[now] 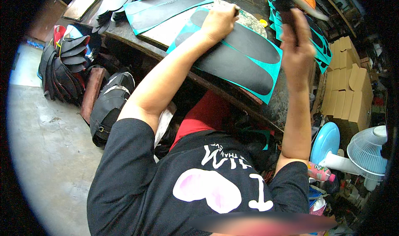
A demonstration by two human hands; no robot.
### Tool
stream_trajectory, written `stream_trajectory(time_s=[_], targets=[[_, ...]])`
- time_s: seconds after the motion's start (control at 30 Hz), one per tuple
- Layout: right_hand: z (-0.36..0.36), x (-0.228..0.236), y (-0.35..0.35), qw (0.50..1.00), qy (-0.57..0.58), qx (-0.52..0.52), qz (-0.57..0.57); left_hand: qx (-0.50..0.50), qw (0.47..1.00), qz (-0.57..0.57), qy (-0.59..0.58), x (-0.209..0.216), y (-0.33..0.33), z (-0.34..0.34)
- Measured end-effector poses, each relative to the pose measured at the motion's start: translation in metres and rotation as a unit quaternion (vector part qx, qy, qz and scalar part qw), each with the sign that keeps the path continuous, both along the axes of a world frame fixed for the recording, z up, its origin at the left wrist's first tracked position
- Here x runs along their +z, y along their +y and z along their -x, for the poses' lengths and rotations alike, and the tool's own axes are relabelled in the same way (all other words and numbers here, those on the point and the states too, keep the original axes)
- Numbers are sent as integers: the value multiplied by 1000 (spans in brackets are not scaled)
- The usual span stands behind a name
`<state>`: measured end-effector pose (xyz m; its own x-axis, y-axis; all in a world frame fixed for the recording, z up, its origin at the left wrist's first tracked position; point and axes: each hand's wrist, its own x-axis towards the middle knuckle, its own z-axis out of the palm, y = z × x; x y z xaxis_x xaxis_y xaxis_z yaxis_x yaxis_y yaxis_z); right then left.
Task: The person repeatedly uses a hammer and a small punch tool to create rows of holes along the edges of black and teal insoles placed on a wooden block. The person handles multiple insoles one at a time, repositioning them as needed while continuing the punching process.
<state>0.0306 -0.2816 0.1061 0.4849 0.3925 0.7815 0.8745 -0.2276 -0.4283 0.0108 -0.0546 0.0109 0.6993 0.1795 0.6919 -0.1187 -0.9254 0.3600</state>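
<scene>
1. Step in hand (a judgement): striking work at the bench, with the right arm up and the left hand down on the material.
2. Left hand (219,23): closed in a fist over the near teal sheet, back of the hand uppermost. Fingers look wrapped around a small dark object (237,10), one end of which shows beyond the fist; its kind I cannot tell from where I stand.
3. Right hand (299,45): held up to the right of the sheet, fingers curled around the dark handle of a hammer-like tool (286,1). Hand and tool are both blurred; exact type not certain.
4. Near teal sheet (266,67): one, lying at a slant on the workbench (284,97), in front of the person, its near corner by the bench edge. It bears black sole-shaped pieces (253,43), long and rounded at the ends.
5. Pale slab (251,22): partly beneath the sheet, rim showing at the far side. Small yellow item (263,23) near that rim.
6. Second teal sheet (134,18): farther left on the bench, likewise with black sole shapes.
7. Teal-and-black stack (322,49): beyond the right hand, several layers.
8. Next move (a judgement): calls for a controlled downward blow, the left fist steadying the dark object and its fingers kept clear of the tool's head.
</scene>
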Motion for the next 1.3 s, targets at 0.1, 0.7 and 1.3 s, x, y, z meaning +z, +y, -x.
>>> stream_trajectory(time_s=[0.1,0.7,1.3], targets=[[-4,-21,-2,979,75,-95,167,37,999,21,-31,-3,-4,-2],[-11,-27,-23,958,151,-146,196,-21,947,322,-11,-7,-6,-7],[-16,-13,-44,976,134,-139,105,-80,864,496,-23,-15,-13,-19]])
